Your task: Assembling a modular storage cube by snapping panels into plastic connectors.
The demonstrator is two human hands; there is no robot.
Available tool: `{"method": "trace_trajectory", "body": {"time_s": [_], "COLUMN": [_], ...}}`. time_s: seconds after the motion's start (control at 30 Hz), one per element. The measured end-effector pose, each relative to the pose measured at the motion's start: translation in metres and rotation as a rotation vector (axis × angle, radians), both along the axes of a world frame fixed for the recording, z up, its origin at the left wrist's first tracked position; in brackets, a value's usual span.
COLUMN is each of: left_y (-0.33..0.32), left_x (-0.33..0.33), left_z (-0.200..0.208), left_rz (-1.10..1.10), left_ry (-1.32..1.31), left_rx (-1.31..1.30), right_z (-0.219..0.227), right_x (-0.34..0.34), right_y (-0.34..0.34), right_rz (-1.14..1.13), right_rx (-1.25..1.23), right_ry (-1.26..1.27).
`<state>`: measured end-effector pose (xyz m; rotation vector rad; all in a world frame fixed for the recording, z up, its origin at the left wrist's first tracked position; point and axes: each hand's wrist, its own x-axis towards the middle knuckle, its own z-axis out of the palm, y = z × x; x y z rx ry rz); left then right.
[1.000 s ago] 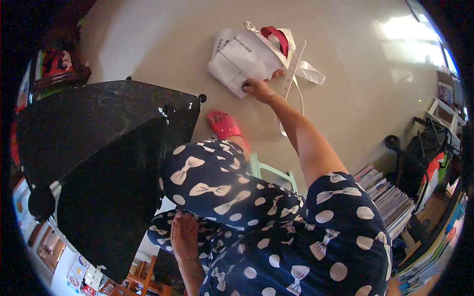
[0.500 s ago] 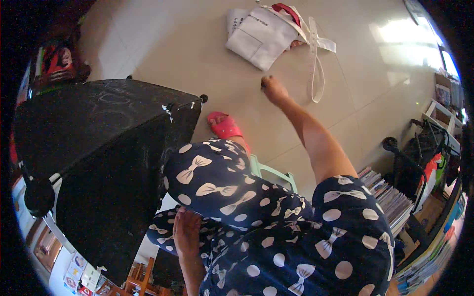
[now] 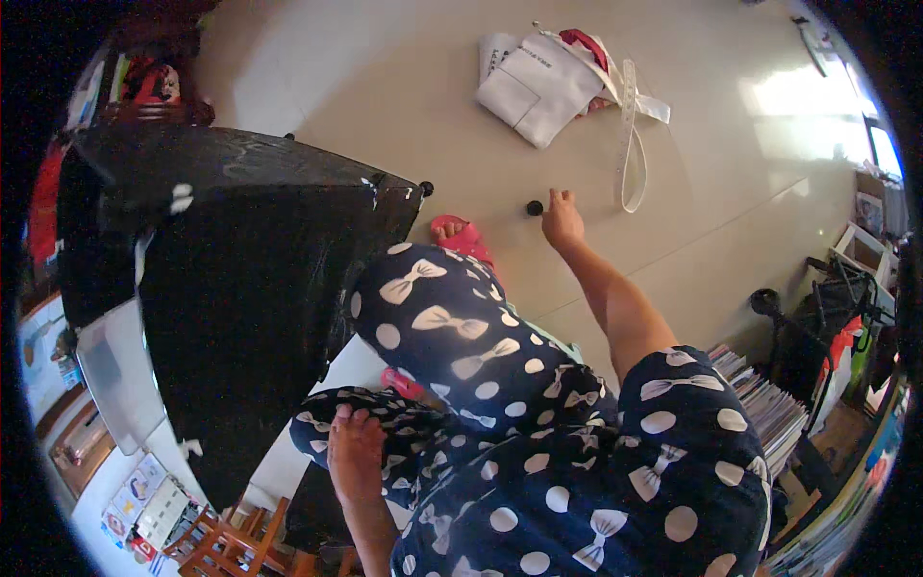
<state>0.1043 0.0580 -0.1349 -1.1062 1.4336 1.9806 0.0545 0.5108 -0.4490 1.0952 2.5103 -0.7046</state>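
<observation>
Head view: a small, light, hard black knob, best pinched at its sides, is neared at nine o'clock by the loosely parted fingers of the right hand.

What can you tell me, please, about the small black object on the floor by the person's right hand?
The small black object is a round, dark, knob-like piece, too small to tell its material or finer parts. It lies on the pale tiled floor, just left of the right hand, whose fingertips are close beside it; whether they touch cannot be told. A red sandal lies nearby to its lower left, and the white bag with its strap lies beyond it.
</observation>
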Motion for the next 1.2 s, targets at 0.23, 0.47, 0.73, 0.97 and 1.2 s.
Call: {"method": "trace_trajectory", "body": {"time_s": [0.23,0.47,0.73,0.97,1.2], "left_y": [-0.051,-0.029,-0.031,-0.035,-0.052], "left_x": [0.020,-0.007,-0.029,-0.047,-0.045], "left_z": [0.041,0.092,0.128,0.125,0.130], "left_rz": [-0.095,0.197,0.002,-0.057,-0.189], "left_ry": [0.355,0.779,1.088,1.060,1.022], "left_rx": [-0.230,-0.512,-0.747,-0.875,-1.047], "right_z": [0.066,0.317,0.434,0.410,0.468], "right_x": [-0.036,-0.080,-0.082,-0.105,-0.128], "right_y": [0.008,-0.108,-0.217,-0.196,-0.166], "right_rz": [-0.060,0.108,0.398,0.194,0.601], "right_rx": [-0.205,-0.674,-0.633,-0.698,-0.386], "right_ry": [0.507,1.150,1.392,1.477,1.344]}}
